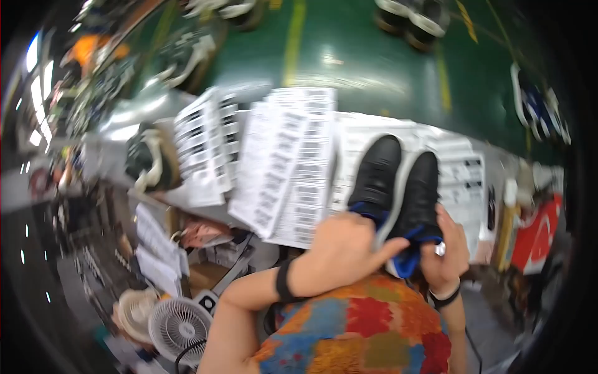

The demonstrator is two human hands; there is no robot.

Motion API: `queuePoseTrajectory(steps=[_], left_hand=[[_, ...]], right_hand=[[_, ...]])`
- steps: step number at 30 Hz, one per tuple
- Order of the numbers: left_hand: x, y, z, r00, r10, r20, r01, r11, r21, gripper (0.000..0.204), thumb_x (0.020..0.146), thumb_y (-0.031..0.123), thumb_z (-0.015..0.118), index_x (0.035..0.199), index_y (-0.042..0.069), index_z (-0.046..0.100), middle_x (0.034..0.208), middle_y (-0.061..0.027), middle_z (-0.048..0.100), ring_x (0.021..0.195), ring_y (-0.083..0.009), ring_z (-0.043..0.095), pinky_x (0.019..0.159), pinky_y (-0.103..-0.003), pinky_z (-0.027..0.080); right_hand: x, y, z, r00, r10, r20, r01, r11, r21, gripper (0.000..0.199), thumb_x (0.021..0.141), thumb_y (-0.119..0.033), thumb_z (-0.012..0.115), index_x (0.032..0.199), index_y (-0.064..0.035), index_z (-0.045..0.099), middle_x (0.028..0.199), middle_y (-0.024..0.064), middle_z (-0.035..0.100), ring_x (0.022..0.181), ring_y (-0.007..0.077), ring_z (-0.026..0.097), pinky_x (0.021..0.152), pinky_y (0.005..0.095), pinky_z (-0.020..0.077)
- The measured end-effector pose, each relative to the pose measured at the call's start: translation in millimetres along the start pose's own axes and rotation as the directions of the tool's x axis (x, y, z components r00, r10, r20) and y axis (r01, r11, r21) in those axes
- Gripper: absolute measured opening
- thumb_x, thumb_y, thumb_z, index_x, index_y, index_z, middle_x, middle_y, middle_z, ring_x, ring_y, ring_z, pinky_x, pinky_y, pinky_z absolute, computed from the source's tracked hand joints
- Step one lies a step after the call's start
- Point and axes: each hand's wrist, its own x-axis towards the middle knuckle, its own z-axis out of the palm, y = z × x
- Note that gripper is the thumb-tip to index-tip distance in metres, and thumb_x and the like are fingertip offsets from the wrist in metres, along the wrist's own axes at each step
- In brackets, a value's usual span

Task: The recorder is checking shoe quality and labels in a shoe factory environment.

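A pair of black sneakers (418, 190) with blue lining and white soles sits side by side over printed sheets, toes pointing away from me. My left hand (342, 249) is closed at the heel of the left sneaker (379, 165); its fingers are partly hidden, and its thumb reaches across to the other shoe's heel. On the outer side of the right sneaker's heel, my right hand (447, 252) grips with the fingers along the upper and the thumb near the blue collar. Dark bands circle both wrists.
Printed label sheets (311, 162) overlap on the table edge. Beyond lies a green surface (349, 68) with yellow lines and several shoes (414, 22). A dark green sneaker (152, 159) stands left. A white fan (180, 327) is lower left, a red box (539, 234) at right.
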Motion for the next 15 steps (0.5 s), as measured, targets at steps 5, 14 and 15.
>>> queuePoseTrajectory(steps=[5,14,15], left_hand=[[6.7,-1.5,60.6,0.997,0.01,-0.076,-0.021,0.989,-0.144,0.027,0.07,0.024,0.071,0.065,-0.001,0.063,0.064,-0.0202,0.063,0.062,-0.0377,0.065,0.058,-0.046,0.053],[-98.4,-60.9,-117.0,0.921,-0.289,-0.262,0.111,0.838,-0.535,0.031,0.07,0.013,0.063,0.095,-0.003,0.069,0.081,-0.0129,0.067,0.07,-0.0182,0.064,0.066,-0.034,0.053],[-124.9,-77.4,-122.7,0.732,-0.475,-0.488,0.208,0.838,-0.505,0.037,0.078,0.012,0.063,0.111,-0.003,0.057,0.096,-0.0155,0.062,0.088,-0.0242,0.06,0.081,-0.038,0.049]], right_hand=[[-11.3,1.2,-0.6,0.987,-0.099,0.125,0.105,0.994,-0.039,0.038,0.077,0.008,0.065,0.115,0.0091,0.062,0.12,0.028,0.065,0.087,0.0384,0.065,0.074,0.0404,0.054],[51.7,14.6,-62.5,0.983,0.186,-0.01,-0.181,0.967,0.178,0.026,0.092,-0.002,0.057,0.116,0.0041,0.063,0.125,0.0211,0.063,0.092,0.0227,0.066,0.074,0.029,0.0548],[69.3,25.2,-50.8,0.971,0.24,0.017,-0.239,0.954,0.184,0.027,0.09,-0.002,0.059,0.117,0.0025,0.064,0.124,0.0181,0.064,0.093,0.0212,0.066,0.074,0.0281,0.0546]])
